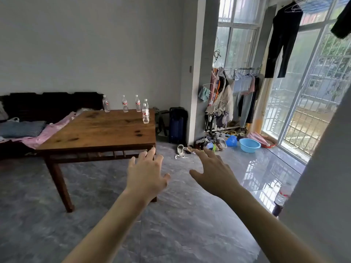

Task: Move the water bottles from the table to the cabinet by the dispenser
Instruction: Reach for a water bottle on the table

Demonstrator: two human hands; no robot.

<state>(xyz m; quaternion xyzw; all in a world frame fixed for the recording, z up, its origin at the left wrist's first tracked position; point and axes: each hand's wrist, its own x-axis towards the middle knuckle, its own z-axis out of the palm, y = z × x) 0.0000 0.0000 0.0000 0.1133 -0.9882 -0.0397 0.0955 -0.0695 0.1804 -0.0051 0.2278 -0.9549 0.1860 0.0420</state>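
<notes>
Five water bottles (145, 113) remained on the tabletop (98, 130); our left hand (145, 175) and right hand (214, 171) reached with spread, empty grips.

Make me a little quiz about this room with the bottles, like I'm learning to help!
1. How many water bottles stand on the wooden table?
2. True or false: the left hand is holding a bottle.
3. Which thing sits on the floor near the window: A) a red bucket, B) a blue basin, C) a green chair?

Key
1. Five, all upright at the table's far edge.
2. False. The left hand and the right hand are both open and empty, reaching forward short of the table.
3. B.
</notes>
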